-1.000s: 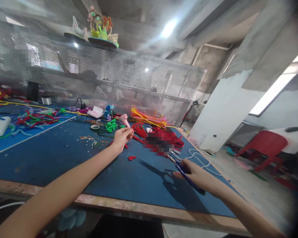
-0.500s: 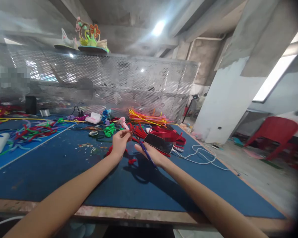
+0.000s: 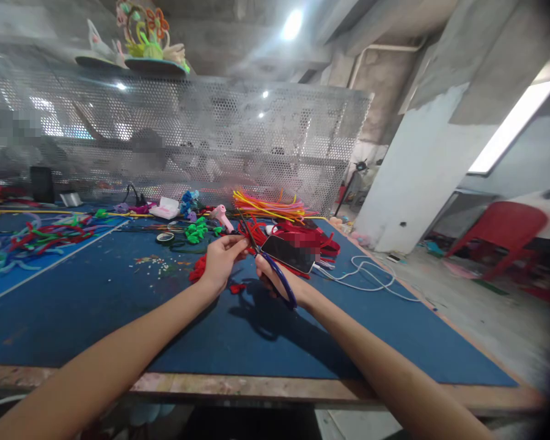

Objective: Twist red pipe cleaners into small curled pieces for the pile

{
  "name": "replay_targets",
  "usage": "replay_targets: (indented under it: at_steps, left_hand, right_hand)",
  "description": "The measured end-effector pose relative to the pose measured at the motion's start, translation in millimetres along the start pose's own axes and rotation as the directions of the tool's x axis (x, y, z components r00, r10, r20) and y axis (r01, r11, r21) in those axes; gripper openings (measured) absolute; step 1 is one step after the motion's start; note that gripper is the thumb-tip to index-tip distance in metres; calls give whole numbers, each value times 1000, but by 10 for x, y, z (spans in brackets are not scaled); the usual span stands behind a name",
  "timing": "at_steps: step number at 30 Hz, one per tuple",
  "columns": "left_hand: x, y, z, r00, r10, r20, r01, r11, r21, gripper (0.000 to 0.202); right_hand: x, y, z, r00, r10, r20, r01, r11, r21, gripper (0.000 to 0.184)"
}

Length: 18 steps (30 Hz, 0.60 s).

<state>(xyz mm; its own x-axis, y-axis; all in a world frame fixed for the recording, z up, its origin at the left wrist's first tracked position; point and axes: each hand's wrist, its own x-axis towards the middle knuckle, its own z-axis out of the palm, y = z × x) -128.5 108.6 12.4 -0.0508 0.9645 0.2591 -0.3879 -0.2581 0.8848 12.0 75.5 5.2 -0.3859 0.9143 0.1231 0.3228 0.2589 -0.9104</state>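
Note:
My left hand (image 3: 220, 261) is over the middle of the mat with thumb and fingertips pinched together; whatever is between them is too small to make out. To its right, my right hand (image 3: 275, 278) grips scissors (image 3: 286, 288) with dark blue-purple handles. Their blades point up and away, close to the left fingertips. Below my left hand lies a red fuzzy bunch (image 3: 198, 269), partly hidden by the wrist. A small red fuzzy piece (image 3: 237, 288) rests on the mat between the hands. Just beyond my right hand is a phone (image 3: 286, 253).
A pink glue gun (image 3: 222, 218) stands behind my left hand, near green fuzzy pieces (image 3: 196, 230) and a tape roll (image 3: 165, 238). Orange and yellow pipe cleaners (image 3: 270, 206) lie at the back. A white cable (image 3: 371, 284) loops at right. A perforated metal screen (image 3: 256, 140) closes the far side.
My right hand's fingers have curled in around the scissors; they were stretched out before. The scissors have turned slightly, blades nearer the left fingertips. The whole view has shifted a little.

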Motion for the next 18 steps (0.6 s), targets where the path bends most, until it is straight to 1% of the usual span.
replay_targets:
  at_steps: [2, 4, 7, 12, 16, 18]
  left_hand:
    - [0, 6, 5, 1000, -7, -1, 7, 1000, -23, 27]
    - [-5, 16, 8, 1000, -19, -5, 18, 999, -50, 27]
    - [-32, 34, 19, 999, -54, -10, 53, 994, -96, 29]
    - [-82, 58, 51, 993, -118, -1, 116, 981, -157, 30]
    - [-93, 56, 61, 988, -157, -3, 153, 967, -202, 30]
    - [-91, 46, 56, 985, -173, -4, 168, 961, -218, 29]
  right_hand:
    - [-3, 11, 22, 1000, 16, -23, -16, 1000, -15, 61]
    - [-5, 11, 50, 999, 41, -29, -41, 999, 10, 62]
    - [-16, 3, 83, 995, 85, -44, -85, 996, 4, 63]
    - [-58, -14, 113, 993, 66, -102, -75, 993, -94, 62]
    - [-79, -31, 135, 986, 114, -119, -125, 988, -89, 62]
    - [-77, -30, 138, 984, 119, -129, -132, 987, -92, 62]
